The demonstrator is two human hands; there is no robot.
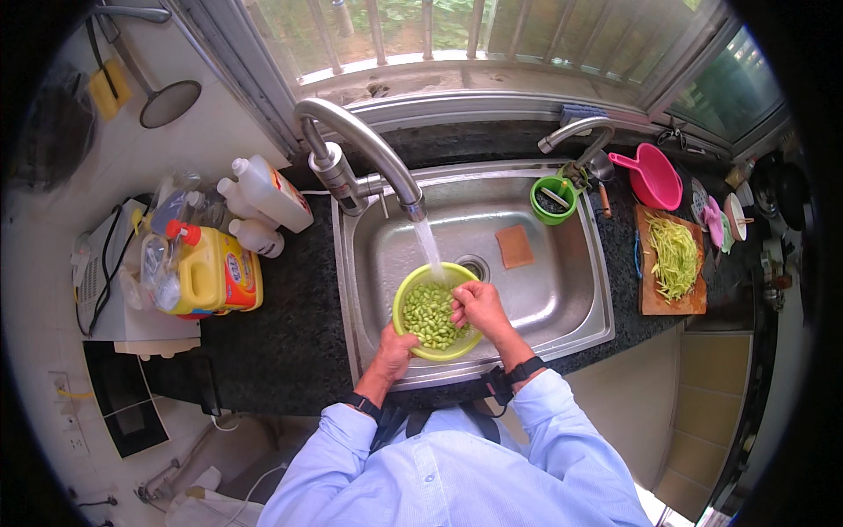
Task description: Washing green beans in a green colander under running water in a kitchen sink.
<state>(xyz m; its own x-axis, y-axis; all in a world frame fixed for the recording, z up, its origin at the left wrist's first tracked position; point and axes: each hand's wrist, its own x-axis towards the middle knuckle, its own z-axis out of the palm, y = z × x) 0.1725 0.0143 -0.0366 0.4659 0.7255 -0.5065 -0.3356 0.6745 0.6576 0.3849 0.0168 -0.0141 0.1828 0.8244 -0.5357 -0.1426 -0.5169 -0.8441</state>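
Observation:
A yellow-green plastic basket or bowl full of green shelled beans is held over the front left of the steel sink. My left hand grips its lower left rim, the fingers partly hidden beneath it. Over the right side of the beans hovers my right hand, fingers curled in; whether a bean is pinched there I cannot tell. Water runs from the large steel faucet onto the far edge of the bowl and the beans.
A brown scouring pad and the drain lie beyond the bowl. A green strainer cup hangs in the sink's back right corner. Shredded green vegetable covers a wooden cutting board at right. Detergent bottles stand left.

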